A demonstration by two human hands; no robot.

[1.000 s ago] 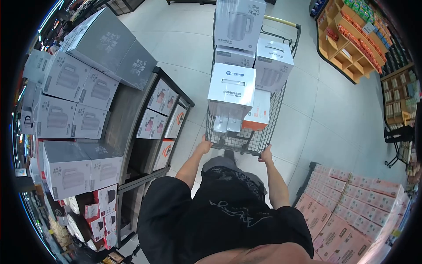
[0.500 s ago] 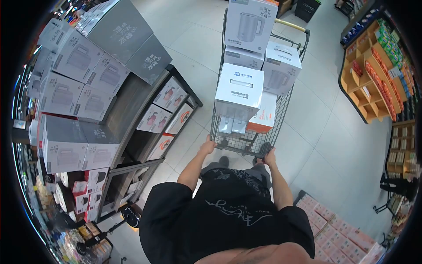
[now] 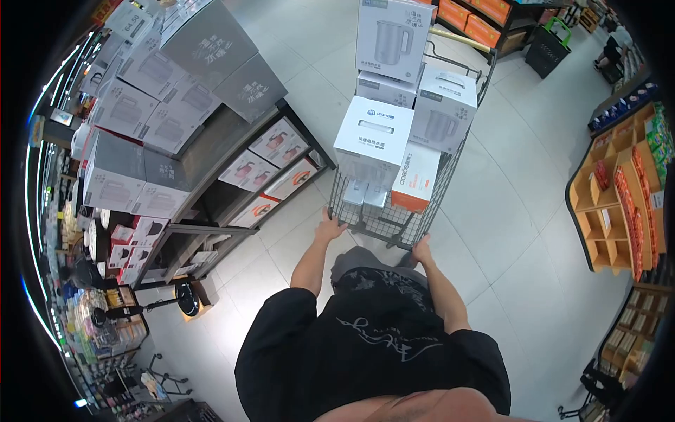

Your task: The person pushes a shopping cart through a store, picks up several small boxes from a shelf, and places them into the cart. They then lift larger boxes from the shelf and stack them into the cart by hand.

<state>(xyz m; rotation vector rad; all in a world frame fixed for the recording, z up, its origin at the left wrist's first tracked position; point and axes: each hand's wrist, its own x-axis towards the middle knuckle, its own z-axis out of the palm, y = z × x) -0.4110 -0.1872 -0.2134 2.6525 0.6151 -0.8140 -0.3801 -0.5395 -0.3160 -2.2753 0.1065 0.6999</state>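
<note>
A wire shopping cart (image 3: pixel 389 235) stands in front of me, its near end between my hands. At its near left corner my left hand (image 3: pixel 328 227) is closed on the cart. My right hand (image 3: pixel 422 250) grips the near right corner, its fingers partly hidden. Inside lie several cartons: a white-topped kettle box (image 3: pixel 375 130) in front, a tall kettle box (image 3: pixel 392 42) at the far end, another kettle box (image 3: pixel 443 116) on the right, and a white and orange box (image 3: pixel 416 176) low on the right. Two small grey packs (image 3: pixel 364 193) show through the wire.
To the left, a dark wooden display shelf (image 3: pixel 204 169) holds stacked kettle boxes (image 3: pixel 116 172). A wooden rack (image 3: pixel 598 197) of packets stands at the right. At the far right are a black basket with a green handle (image 3: pixel 547 50) and a crouching person (image 3: pixel 613 49).
The view has turned, so the right-hand rack sits lower and farther right. Pink boxes at the lower right have left view; orange boxes appear at the top. Both hands stay on the cart.
</note>
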